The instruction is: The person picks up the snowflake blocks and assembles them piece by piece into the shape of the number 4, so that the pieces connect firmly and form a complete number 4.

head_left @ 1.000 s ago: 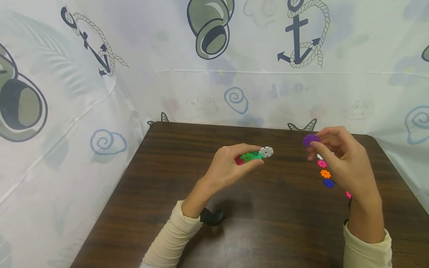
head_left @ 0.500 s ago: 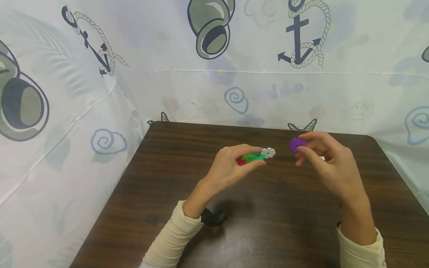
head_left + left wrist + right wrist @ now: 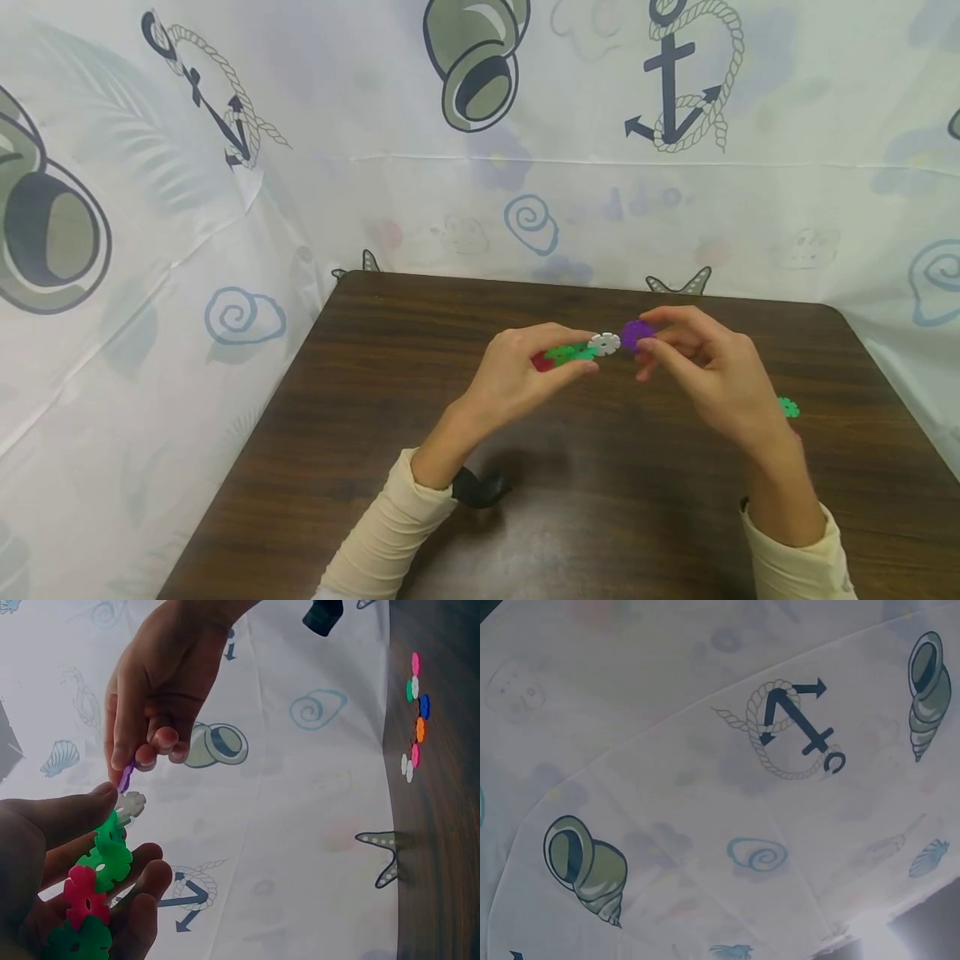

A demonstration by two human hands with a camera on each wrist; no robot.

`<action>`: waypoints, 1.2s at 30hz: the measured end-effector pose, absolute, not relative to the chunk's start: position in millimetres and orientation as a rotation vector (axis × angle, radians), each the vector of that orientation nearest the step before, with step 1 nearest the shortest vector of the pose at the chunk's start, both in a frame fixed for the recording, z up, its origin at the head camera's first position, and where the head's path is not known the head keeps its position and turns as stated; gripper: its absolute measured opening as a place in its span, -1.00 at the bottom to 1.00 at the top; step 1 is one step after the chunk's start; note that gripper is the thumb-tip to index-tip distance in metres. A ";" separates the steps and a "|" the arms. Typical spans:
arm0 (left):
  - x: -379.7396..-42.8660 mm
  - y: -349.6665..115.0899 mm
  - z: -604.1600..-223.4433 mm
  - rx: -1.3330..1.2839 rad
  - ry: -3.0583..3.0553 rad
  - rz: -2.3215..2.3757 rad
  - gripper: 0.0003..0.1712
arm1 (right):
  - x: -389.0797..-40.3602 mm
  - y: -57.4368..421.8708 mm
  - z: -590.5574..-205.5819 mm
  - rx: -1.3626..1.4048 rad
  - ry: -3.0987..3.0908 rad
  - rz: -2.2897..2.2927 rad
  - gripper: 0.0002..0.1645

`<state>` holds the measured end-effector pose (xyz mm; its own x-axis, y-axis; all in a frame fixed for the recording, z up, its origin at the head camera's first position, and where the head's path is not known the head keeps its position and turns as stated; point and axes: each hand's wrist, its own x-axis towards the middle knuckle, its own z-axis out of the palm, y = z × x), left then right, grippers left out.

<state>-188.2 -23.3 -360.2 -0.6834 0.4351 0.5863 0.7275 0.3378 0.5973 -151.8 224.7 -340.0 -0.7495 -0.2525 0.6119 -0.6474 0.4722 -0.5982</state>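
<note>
My left hand (image 3: 506,367) holds a short chain of flower-shaped, notched plastic discs between thumb and fingers. In the left wrist view the chain runs from a dark green disc (image 3: 81,941) through a red disc (image 3: 85,896) and two green ones to a white disc (image 3: 133,807) at its tip. Between thumb and fingertips, my right hand (image 3: 712,367) pinches a purple disc (image 3: 637,334). Its edge is right beside the white disc; whether they touch I cannot tell. Fingers cover part of the chain. The right wrist view catches neither hand nor discs.
Loose discs lie on the brown table (image 3: 450,304), among them a green disc (image 3: 788,407) beyond my right wrist. The left wrist view shows several, including an orange disc (image 3: 420,729). A printed cloth (image 3: 390,100) hangs behind the table.
My right hand has carried the purple disc left, from over the loose discs to the chain's white end. The left hand has stayed almost still, holding the chain.
</note>
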 end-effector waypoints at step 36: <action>-197.7 -23.2 -367.1 -1.092 -2.175 -1.200 -0.88 | -158.6 244.6 -332.9 0.421 -2.632 1.248 -0.61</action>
<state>-197.7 -23.2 -367.1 -0.6006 0.4323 0.6726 0.7995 0.3173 0.5100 -158.6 244.6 -332.9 -0.9398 -0.1697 0.2965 -0.3370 0.6036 -0.7226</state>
